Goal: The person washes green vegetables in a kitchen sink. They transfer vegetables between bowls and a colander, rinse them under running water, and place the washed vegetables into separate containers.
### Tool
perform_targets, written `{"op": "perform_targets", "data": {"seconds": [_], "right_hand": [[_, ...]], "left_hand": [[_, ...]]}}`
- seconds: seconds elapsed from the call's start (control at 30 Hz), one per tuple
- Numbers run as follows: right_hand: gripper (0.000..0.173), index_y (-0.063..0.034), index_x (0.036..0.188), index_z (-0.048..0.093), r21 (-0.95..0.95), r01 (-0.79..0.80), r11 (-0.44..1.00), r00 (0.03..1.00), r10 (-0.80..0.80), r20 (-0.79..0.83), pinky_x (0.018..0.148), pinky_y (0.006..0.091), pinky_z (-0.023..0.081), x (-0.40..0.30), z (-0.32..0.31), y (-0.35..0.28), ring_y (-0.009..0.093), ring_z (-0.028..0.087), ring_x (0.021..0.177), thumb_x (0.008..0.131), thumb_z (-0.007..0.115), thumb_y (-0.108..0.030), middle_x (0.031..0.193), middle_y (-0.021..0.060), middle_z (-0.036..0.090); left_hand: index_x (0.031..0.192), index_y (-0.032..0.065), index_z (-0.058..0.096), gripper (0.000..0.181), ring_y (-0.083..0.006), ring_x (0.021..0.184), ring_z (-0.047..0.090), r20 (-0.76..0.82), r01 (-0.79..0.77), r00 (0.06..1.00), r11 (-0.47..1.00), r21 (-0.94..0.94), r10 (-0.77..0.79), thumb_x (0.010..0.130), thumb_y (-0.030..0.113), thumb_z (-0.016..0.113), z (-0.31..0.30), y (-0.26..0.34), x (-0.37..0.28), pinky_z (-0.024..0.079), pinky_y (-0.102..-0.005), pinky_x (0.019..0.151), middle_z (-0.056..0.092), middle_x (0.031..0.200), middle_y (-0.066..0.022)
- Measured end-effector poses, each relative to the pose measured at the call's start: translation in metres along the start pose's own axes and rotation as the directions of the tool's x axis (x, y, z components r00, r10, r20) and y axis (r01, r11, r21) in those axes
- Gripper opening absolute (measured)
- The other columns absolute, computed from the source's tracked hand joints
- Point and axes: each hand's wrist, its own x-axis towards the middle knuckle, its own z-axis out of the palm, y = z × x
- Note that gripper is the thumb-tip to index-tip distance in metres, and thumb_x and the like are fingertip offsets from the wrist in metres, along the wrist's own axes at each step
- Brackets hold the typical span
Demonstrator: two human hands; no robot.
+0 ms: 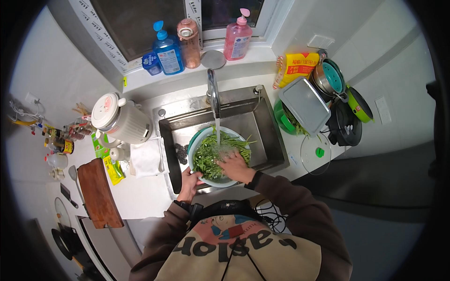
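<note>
A pale blue basin heaped with leafy green vegetables sits in the steel sink. Water streams onto the greens from the chrome faucet. My left hand grips the basin's near-left rim, its thumb over the edge. Spread over the greens at the right is my right hand, its fingers partly hidden by splashing water; it presses on them without a visible grip. The edge of a green vessel shows behind the basin's left side.
Left of the sink stand a folded white cloth, a cream appliance with a lid and a wooden cutting board. On the right are a green container under a grey lid, and a glass lid. Pump bottles line the windowsill.
</note>
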Motion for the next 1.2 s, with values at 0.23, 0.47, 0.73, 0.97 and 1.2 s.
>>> {"op": "perform_targets", "data": {"seconds": [0.23,0.47,0.73,0.97,1.2], "right_hand": [[0.036,-0.0073,0.117,0.061,0.319,-0.113,0.941,0.884,0.242,-0.4,0.102,0.0494,0.039,-0.026,-0.056,0.024,0.031,0.055,0.115,0.082,0.063,-0.007,0.123,0.0147,0.057],[0.015,-0.0028,0.105,0.06,0.764,-0.154,0.626,0.739,0.586,-0.331,0.063,0.0325,0.049,-0.047,-0.037,0.072,0.021,0.063,0.075,0.09,0.061,-0.006,0.088,0.0125,0.063],[0.025,-0.0033,0.115,0.056,0.827,-0.256,0.5,0.667,0.71,-0.224,0.071,0.0307,0.052,-0.069,0.011,0.11,0.019,0.063,0.085,0.091,0.061,-0.008,0.102,0.0102,0.062],[0.059,-0.0104,0.148,0.028,0.851,-0.263,-0.455,0.8,0.391,0.456,0.096,0.0463,0.051,-0.078,0.02,0.083,0.029,0.053,0.121,0.095,0.054,-0.008,0.14,0.0138,0.041],[0.052,-0.0077,0.142,0.038,0.741,-0.244,-0.625,0.805,0.296,0.514,0.093,0.0457,0.053,-0.056,0.013,0.074,0.029,0.059,0.117,0.094,0.058,-0.006,0.132,0.0131,0.053]], "left_hand": [[0.109,-0.0038,0.058,0.036,-0.024,0.072,0.069,0.005,-0.038,0.999,0.999,-0.036,0.038,0.075,-0.017,0.052,-0.005,0.001,0.002,0.063,-0.0306,0.053,0.064,0.091,-0.0133],[0.115,-0.0018,0.058,0.043,-0.0257,0.071,0.069,-0.053,-0.025,0.998,0.999,0.022,0.026,0.075,-0.016,0.052,-0.001,0.005,0.011,0.063,-0.0339,0.054,0.065,0.093,-0.0148],[0.108,-0.003,0.058,0.035,-0.023,0.061,0.066,-0.022,-0.016,1.0,1.0,0.002,0.016,0.076,-0.016,0.052,0.013,0.007,0.015,0.061,-0.0302,0.047,0.063,0.086,-0.0129],[0.109,-0.0037,0.057,0.036,-0.0226,0.056,0.064,-0.019,-0.02,1.0,0.998,-0.062,0.019,0.075,-0.017,0.05,0.023,0.004,0.018,0.058,-0.0301,0.044,0.062,0.082,-0.0129],[0.107,-0.0016,0.058,0.035,-0.022,0.062,0.066,-0.012,-0.002,1.0,0.998,-0.067,0.001,0.075,-0.014,0.052,0.034,-0.011,0.029,0.063,-0.0331,0.052,0.063,0.084,-0.0103]]}}
